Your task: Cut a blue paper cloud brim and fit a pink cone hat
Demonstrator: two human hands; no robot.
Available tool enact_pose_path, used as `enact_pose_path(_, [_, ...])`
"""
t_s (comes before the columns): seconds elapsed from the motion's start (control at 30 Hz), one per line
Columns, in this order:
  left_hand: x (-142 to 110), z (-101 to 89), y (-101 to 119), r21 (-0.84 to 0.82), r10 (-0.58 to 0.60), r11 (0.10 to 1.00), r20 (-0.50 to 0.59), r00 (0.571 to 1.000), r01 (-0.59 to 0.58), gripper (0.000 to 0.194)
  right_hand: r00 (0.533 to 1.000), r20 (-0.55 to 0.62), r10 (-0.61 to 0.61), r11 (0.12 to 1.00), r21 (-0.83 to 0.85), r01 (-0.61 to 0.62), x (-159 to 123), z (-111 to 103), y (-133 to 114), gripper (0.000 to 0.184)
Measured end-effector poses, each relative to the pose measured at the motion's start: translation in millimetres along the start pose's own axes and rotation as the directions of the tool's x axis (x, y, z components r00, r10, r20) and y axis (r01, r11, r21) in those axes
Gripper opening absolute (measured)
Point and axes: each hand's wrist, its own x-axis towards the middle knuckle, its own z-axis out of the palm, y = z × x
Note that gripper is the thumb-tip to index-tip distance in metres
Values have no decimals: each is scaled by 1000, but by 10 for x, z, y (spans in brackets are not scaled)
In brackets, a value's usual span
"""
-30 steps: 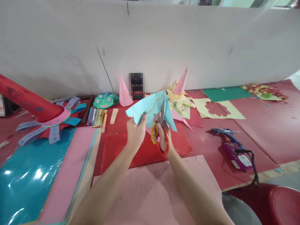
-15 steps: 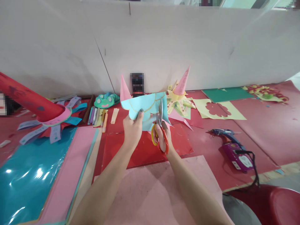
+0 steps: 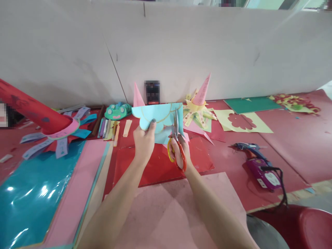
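Observation:
A light blue sheet of paper point(image 3: 162, 112) with a gold scalloped line drawn on it is held up above the table. My left hand point(image 3: 145, 140) pinches its lower left part, thumb on the near face. Its left edge is cut into rounded lobes. In my right hand point(image 3: 181, 147) are scissors point(image 3: 177, 138) with one yellow and one red handle loop. Their blades point upward over the right part of the paper, close to the drawn line. My right fingers are partly hidden behind the handles and the paper.
A red folder point(image 3: 153, 166) lies beneath my hands. On the right are a hot glue gun point(image 3: 249, 150), a purple power strip point(image 3: 263, 174) and yellow paper point(image 3: 261, 124) with a flower-shaped hole. A red cone point(image 3: 33, 107), markers point(image 3: 105, 128) and a frog case point(image 3: 118, 111) stand left.
My left hand and the light blue paper have shifted slightly left, while the scissors have stayed almost in place. The paper's angle has changed a little.

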Motion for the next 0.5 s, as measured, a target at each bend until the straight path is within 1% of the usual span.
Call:
enact_pose_path(0.2, [28,-33,25,26,-4,1000,-12,1000,4,25,999,35,-14,1000,4,14,-6,7,-13,30])
enact_pose_path(0.27, [34,-32,12,0,6,1000,-6,1000,-6,25,999,40,-1,1000,16,0,-9,12,-17,30])
enact_pose_path(0.4, [23,2,-28,-66,10,998,-25,1000,-12,20,999,40,8,1000,5,-9,-10,18,-9,31])
enact_pose_path(0.5, [-1,41,-33,-103,-5,995,28,1000,8,17,999,49,4,1000,1,-4,-8,11,3,30])
